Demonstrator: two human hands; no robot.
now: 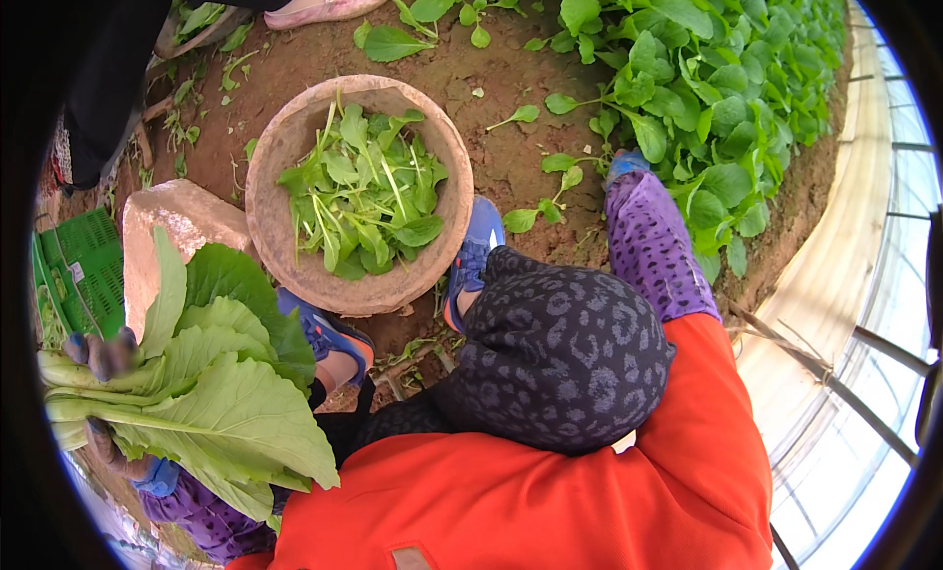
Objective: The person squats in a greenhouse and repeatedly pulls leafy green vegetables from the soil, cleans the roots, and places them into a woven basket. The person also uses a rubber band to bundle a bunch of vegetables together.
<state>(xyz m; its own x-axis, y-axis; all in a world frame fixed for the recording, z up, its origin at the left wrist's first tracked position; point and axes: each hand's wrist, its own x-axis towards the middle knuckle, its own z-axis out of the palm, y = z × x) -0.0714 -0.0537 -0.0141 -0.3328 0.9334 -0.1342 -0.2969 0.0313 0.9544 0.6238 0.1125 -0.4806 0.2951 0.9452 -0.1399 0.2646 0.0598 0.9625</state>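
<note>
My left hand [107, 356], in a dark, soiled glove, grips a large bunch of leafy greens [221, 393] by the stalks at the left edge. The broad leaves point right, across my lap and one shoe. My right hand [628, 163], in a blue glove below a purple spotted sleeve cover, reaches the edge of a dense bed of green leafy plants [722, 113]. Its fingers are hidden, so any hold cannot be made out. Between the two hands, in front of my blue shoes, a round, worn basin [449, 150] holds loose picked leaves [368, 187].
A pale stone block [184, 216] stands left of the basin, and beyond it a green plastic crate [81, 268]. Another person's pink shoe [331, 3] and dark clothing are at the upper left, near another container of greens. Loose leaves lie on the soil. Greenhouse film and poles line the right.
</note>
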